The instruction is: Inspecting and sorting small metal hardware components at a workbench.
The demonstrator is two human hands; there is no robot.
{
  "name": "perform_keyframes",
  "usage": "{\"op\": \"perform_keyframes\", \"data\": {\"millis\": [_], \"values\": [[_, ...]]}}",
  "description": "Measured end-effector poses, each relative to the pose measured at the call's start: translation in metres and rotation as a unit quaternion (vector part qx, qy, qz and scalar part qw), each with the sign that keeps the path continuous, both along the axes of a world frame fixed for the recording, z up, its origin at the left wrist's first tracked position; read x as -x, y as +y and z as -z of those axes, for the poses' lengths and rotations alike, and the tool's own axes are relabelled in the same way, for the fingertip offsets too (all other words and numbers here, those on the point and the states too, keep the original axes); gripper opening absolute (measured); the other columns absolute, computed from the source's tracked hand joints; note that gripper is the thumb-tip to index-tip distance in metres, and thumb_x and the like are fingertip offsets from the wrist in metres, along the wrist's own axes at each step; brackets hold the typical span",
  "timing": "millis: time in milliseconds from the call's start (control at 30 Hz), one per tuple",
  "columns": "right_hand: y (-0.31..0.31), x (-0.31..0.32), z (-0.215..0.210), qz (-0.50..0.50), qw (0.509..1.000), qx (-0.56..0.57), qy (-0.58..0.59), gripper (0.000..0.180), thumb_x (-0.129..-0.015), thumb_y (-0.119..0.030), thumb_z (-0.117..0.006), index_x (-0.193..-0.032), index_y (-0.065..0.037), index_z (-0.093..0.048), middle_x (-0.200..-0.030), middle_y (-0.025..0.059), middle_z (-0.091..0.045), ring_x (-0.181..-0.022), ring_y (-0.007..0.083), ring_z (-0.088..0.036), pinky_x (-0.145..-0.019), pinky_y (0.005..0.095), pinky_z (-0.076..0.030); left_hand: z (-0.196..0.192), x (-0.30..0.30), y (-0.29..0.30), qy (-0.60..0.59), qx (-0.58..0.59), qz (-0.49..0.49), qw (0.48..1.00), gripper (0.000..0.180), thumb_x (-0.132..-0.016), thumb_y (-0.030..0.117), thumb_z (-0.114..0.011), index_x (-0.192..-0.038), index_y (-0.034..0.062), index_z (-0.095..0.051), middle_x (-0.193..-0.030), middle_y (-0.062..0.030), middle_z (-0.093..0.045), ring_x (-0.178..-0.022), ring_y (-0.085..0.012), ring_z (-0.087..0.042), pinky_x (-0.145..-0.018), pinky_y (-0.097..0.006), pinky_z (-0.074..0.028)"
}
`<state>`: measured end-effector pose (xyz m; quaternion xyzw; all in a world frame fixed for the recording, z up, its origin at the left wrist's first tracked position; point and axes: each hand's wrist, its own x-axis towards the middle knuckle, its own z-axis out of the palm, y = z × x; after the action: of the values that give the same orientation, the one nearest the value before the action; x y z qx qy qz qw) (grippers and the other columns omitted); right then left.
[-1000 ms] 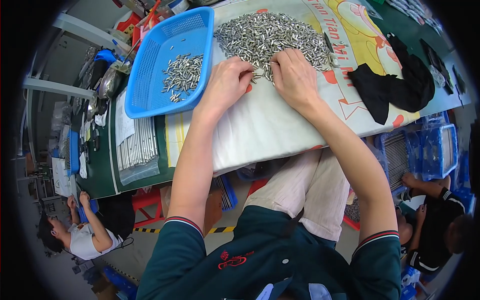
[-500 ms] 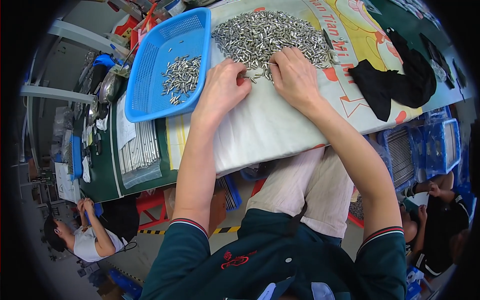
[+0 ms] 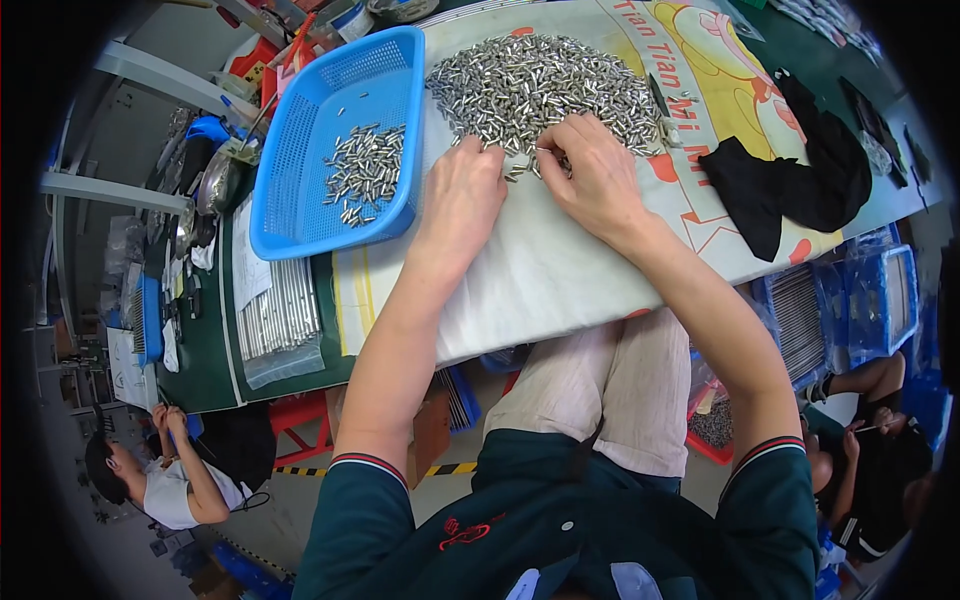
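Metal pins [image 3: 545,85] heaped beside blue basket [image 3: 335,150]; left hand [image 3: 462,192] and right hand [image 3: 590,175] pick, each grip pinching pins.

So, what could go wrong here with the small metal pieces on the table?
The pile of metal pieces lies loose on the white sheet, with no rim around it, so a sweep by the left hand or right hand may scatter some. The sheet hangs over the table edge; strays could roll off. The blue basket has mesh walls; thin pieces might slip through.

green worktable [image 3: 205,370], perhaps grey floor [image 3: 275,515]
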<state>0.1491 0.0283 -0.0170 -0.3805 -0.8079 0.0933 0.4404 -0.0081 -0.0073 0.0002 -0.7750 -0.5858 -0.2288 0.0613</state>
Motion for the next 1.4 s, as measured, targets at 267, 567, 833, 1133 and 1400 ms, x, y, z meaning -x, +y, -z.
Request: {"op": "perform_keyframes", "data": {"millis": [267,567,833,1133,1400], "values": [[0.006,-0.008,-0.003,0.029,0.998,-0.003,0.058,0.004,-0.072,-0.006,-0.059,-0.075,-0.004,-0.058,-0.073,0.0074,-0.057,-0.074,0.0241,-0.054,-0.063,0.0351,-0.044,-0.005,0.006,0.001,-0.022,0.034,-0.017,0.999,0.007,-0.067,-0.001,-0.058,-0.073,-0.0019,-0.056,-0.072,-0.0153,-0.057,-0.065,-0.0329,-0.057,-0.061,-0.041,-0.046],[0.01,-0.014,-0.003,0.062,0.995,0.015,0.075,0.005,-0.073,-0.008,-0.059,-0.076,-0.004,-0.059,-0.074,0.0073,-0.058,-0.074,0.0239,-0.054,-0.064,0.0351,-0.044,-0.013,0.004,-0.001,-0.056,0.079,0.1,0.99,0.012,-0.071,0.0,-0.059,-0.083,0.0003,-0.057,-0.076,-0.0126,-0.055,-0.073,-0.0312,-0.056,-0.065,-0.039,-0.045],[0.011,-0.012,-0.003,0.067,0.994,0.011,0.082,0.006,-0.072,-0.007,-0.059,-0.077,-0.004,-0.059,-0.074,0.008,-0.058,-0.075,0.0247,-0.054,-0.064,0.0354,-0.044,-0.011,0.004,-0.002,-0.06,0.063,0.093,0.992,0.012,-0.074,0.002,-0.058,-0.085,0.0001,-0.06,-0.08,-0.0134,-0.058,-0.075,-0.0323,-0.057,-0.066,-0.039,-0.045],[0.011,-0.013,-0.002,0.077,0.993,0.016,0.083,0.006,-0.073,-0.008,-0.059,-0.076,-0.004,-0.059,-0.074,0.0079,-0.057,-0.075,0.0244,-0.054,-0.064,0.0351,-0.044,-0.011,-0.001,-0.004,-0.045,0.072,0.083,0.993,0.011,-0.075,0.005,-0.059,-0.085,0.0015,-0.061,-0.079,-0.0132,-0.057,-0.075,-0.0325,-0.057,-0.066,-0.04,-0.045],[0.004,-0.011,-0.004,0.041,0.995,0.033,0.08,0.005,-0.072,-0.007,-0.059,-0.076,-0.004,-0.058,-0.074,0.0076,-0.056,-0.075,0.0243,-0.053,-0.063,0.0352,-0.044,-0.003,-0.004,-0.003,-0.035,0.022,0.065,0.997,0.009,-0.073,0.004,-0.06,-0.082,0.0022,-0.062,-0.076,-0.0129,-0.055,-0.073,-0.0318,-0.057,-0.066,-0.041,-0.045]]}}
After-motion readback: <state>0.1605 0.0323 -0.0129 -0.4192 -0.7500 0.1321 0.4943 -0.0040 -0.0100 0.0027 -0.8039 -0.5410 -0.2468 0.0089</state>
